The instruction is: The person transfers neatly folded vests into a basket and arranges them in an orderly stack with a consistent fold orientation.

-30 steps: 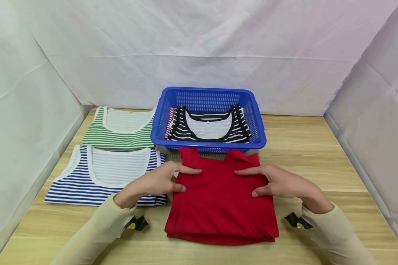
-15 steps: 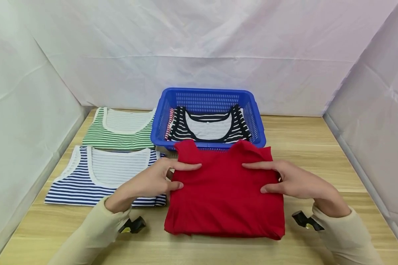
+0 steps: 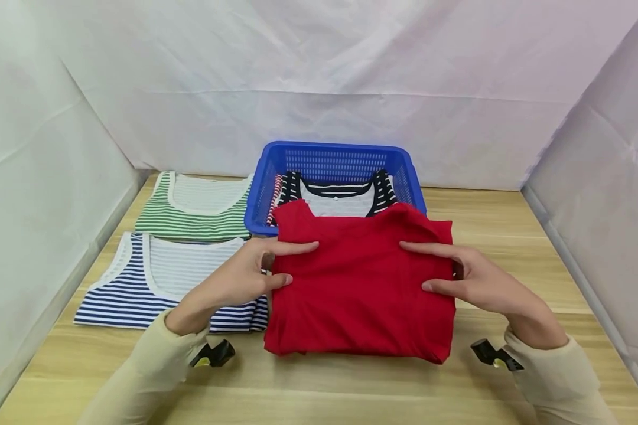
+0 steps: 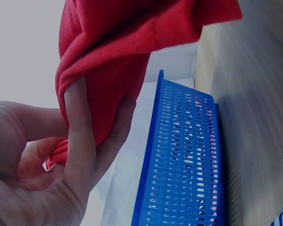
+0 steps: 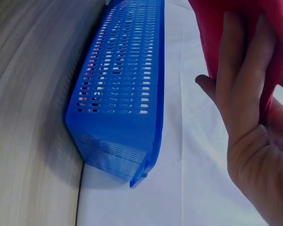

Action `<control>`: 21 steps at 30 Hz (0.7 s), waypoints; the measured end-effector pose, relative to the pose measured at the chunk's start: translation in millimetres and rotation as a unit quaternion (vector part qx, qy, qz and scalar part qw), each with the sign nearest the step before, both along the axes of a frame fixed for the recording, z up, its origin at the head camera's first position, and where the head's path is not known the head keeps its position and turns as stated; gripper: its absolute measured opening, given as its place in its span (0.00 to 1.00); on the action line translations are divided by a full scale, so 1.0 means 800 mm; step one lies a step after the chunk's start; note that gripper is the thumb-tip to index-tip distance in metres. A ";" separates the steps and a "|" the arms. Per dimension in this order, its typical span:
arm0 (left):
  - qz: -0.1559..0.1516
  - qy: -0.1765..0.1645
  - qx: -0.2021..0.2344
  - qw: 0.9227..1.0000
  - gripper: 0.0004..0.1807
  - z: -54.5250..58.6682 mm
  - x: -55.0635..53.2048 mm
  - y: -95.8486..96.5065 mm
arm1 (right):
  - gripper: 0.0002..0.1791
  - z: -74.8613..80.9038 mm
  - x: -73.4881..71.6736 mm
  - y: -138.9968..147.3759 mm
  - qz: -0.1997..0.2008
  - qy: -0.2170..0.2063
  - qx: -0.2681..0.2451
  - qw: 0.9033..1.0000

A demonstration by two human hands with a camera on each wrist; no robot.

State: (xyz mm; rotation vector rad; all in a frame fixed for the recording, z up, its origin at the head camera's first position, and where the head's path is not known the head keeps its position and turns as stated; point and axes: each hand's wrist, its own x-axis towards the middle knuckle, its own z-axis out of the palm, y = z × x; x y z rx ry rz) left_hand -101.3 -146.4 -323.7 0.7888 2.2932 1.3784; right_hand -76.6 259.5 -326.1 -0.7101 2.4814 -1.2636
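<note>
A folded red garment (image 3: 358,289), which looks like a tank top, is held up off the table between both hands. My left hand (image 3: 239,277) grips its left side, thumb and index finger on top and other fingers (image 4: 80,127) underneath. On the other side my right hand (image 3: 481,280) holds it the same way, with fingers (image 5: 245,70) beneath the cloth. The garment's far edge overlaps the front rim of a blue plastic basket (image 3: 255,206). Inside the basket lies a black-and-white striped tank top (image 3: 380,192), partly hidden by the red cloth, with a red-striped one (image 3: 275,198) at its left.
Left of the basket lies a folded green-striped tank top (image 3: 191,221). Nearer, a folded blue-striped tank top (image 3: 122,301) lies close to my left forearm. White cloth walls (image 3: 329,118) enclose the back and sides of the wooden table (image 3: 351,395).
Both hands have lifted the red garment off the table and moved it forward, toward the basket. Its far edge now covers part of the basket's front and of the striped tank top inside.
</note>
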 end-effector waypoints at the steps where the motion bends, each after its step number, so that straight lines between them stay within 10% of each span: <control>1: 0.005 0.005 0.000 1.000 0.34 0.002 -0.001 -0.001 | 0.36 0.001 0.000 0.000 -0.002 -0.004 -0.008 1.000; 21: 0.125 0.044 0.028 0.991 0.27 0.031 -0.034 0.011 | 0.17 0.025 -0.049 -0.027 -0.169 0.058 -0.087 0.980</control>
